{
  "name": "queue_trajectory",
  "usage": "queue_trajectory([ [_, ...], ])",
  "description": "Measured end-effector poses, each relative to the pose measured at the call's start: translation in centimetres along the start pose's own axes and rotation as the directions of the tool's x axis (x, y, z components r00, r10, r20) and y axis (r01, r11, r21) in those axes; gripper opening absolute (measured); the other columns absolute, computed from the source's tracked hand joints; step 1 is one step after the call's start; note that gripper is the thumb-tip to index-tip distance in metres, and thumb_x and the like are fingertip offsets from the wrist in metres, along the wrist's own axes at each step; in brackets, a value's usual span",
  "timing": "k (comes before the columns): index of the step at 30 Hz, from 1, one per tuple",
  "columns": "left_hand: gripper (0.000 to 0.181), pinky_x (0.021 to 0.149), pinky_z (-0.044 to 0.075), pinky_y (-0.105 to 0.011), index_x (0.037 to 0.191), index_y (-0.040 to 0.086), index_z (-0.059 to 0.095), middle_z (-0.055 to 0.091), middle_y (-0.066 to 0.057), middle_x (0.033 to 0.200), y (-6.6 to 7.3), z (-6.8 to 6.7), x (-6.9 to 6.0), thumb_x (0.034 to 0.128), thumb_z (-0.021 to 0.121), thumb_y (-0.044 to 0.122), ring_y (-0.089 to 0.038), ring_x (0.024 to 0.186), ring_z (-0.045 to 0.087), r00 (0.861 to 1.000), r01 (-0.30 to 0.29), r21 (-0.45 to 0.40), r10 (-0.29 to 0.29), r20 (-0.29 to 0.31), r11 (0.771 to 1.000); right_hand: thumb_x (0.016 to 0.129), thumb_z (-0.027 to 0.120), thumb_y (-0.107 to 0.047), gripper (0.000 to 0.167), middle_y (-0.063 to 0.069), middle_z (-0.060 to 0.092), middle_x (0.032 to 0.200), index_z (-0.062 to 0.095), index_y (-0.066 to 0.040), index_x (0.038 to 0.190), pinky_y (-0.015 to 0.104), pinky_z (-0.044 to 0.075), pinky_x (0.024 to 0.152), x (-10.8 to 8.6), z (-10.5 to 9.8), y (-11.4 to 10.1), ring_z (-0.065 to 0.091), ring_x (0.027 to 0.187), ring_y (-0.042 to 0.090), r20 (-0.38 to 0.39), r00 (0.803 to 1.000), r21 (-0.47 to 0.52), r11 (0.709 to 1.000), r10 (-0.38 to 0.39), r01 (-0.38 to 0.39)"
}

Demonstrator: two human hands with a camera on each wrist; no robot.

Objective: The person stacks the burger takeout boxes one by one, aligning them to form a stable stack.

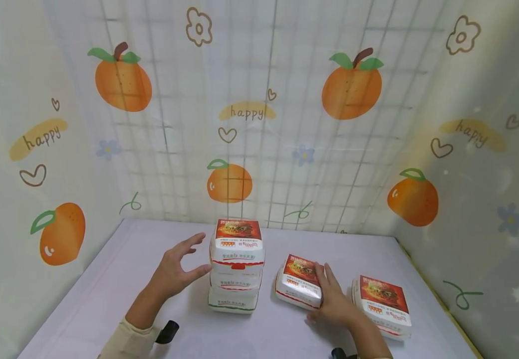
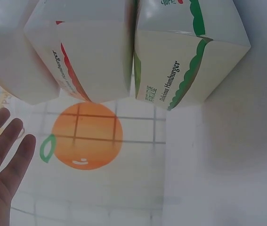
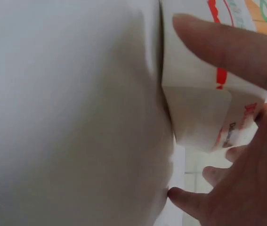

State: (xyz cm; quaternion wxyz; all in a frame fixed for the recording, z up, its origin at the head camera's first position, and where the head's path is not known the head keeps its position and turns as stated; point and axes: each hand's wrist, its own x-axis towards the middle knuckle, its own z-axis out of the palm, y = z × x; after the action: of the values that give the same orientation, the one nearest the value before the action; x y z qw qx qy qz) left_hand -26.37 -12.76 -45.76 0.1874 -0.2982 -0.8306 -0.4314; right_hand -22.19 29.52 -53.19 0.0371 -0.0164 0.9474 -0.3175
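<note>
"What's at the left end of your feed?"

"My left hand (image 1: pixel 171 271), fingers spread and gripping nothing. It's just left of the stack of burger boxes (image 1: pixel 237 286). The thumb tip comes so close that I can't tell whether it touches."

"How would that stack handle?"

"Light, I'd judge: thin folded card, three boxes high, the bottom box (image 1: pixel 232 301) trimmed in green. The tiers look slightly out of line, so a shove could slide one. I'd cup opposite walls of a single tier and go easy; card like that dents."

"And between the stack and your right side?"

"The loose box (image 1: pixel 297 286), flat on the table (image 1: pixel 237 339) and turned at an angle. My right hand (image 1: pixel 335 304) is at its right end, with the thumb (image 3: pixel 218 44) along one wall. Whether the fingers are really gripping, I can't tell."

"Where would you take it?"

"Low on two facing walls, near the corners, where folded card should be stiffest. The lid has a sheen, so I'd expect it to be slippery, and it may flex."

"Far right?"

"The end box (image 1: pixel 384 304), just beyond that hand, lid up. I'd hold it the same way."
</note>
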Motion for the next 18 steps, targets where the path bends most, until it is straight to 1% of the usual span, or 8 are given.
queue_trajectory([
  [4,0.074,0.092,0.051,-0.045,0.143,0.018,0.049,0.05,0.001,0.143,0.0,0.0,0.1,0.0814,0.075,0.05,-0.021,0.125,0.052,1.0,0.004,-0.003,-0.004,-0.009,1.0,0.054,0.095,-0.028,0.141,0.02,-0.009,0.16,-0.001,-0.026,0.158,0.069,0.016,0.105,0.4,-0.3,0.4,0.002,0.142,0.049,0.026,1.0,0.005,1.0,-0.001,0.001],
  [9,0.072,0.093,0.05,-0.046,0.143,0.016,0.05,0.051,0.001,0.142,-0.1,-0.3,0.3,0.0818,0.078,0.042,-0.021,0.126,0.051,1.0,-0.005,-0.026,0.004,-0.023,1.0,0.056,0.094,-0.024,0.136,0.022,-0.005,0.159,0.003,-0.021,0.158,0.069,0.017,0.106,1.3,-0.6,0.7,0.004,0.142,0.049,0.008,0.998,0.026,0.998,-0.058,0.058],
  [11,0.071,0.093,0.049,-0.048,0.142,0.014,0.05,0.052,0.0,0.141,-0.2,-0.5,0.3,0.0813,0.08,0.036,-0.024,0.125,0.052,0.999,-0.006,-0.038,0.005,-0.036,0.999,0.056,0.093,-0.023,0.135,0.023,-0.002,0.159,0.005,-0.019,0.158,0.068,0.017,0.106,1.6,-0.6,0.7,0.006,0.142,0.049,0.009,0.997,0.041,0.996,-0.08,0.08],
  [14,0.07,0.092,0.049,-0.051,0.141,0.013,0.051,0.053,0.0,0.14,-0.4,-0.8,0.3,0.0805,0.081,0.03,-0.026,0.122,0.055,0.999,0.0,-0.042,-0.002,-0.05,0.999,0.056,0.093,-0.022,0.134,0.024,0.006,0.158,0.006,-0.017,0.157,0.068,0.019,0.106,1.8,-0.6,0.8,0.011,0.141,0.049,0.025,0.995,0.063,0.994,-0.095,0.093],
  [16,0.069,0.092,0.049,-0.051,0.141,0.014,0.051,0.053,0.0,0.141,-0.5,-0.9,0.3,0.0809,0.081,0.03,-0.028,0.121,0.055,0.999,0.005,-0.041,-0.007,-0.049,0.999,0.055,0.093,-0.02,0.134,0.025,0.012,0.155,0.007,-0.015,0.157,0.068,0.021,0.105,1.9,-0.5,0.9,0.016,0.139,0.05,0.034,0.995,0.074,0.993,-0.096,0.093],
  [18,0.07,0.092,0.049,-0.05,0.142,0.014,0.051,0.052,0.0,0.141,-0.5,-1.0,0.3,0.0816,0.08,0.032,-0.027,0.121,0.055,0.999,0.01,-0.04,-0.012,-0.047,0.999,0.055,0.093,-0.019,0.134,0.025,0.014,0.154,0.008,-0.015,0.157,0.069,0.022,0.104,1.9,-0.5,0.9,0.017,0.138,0.051,0.044,0.995,0.086,0.993,-0.088,0.084],
])
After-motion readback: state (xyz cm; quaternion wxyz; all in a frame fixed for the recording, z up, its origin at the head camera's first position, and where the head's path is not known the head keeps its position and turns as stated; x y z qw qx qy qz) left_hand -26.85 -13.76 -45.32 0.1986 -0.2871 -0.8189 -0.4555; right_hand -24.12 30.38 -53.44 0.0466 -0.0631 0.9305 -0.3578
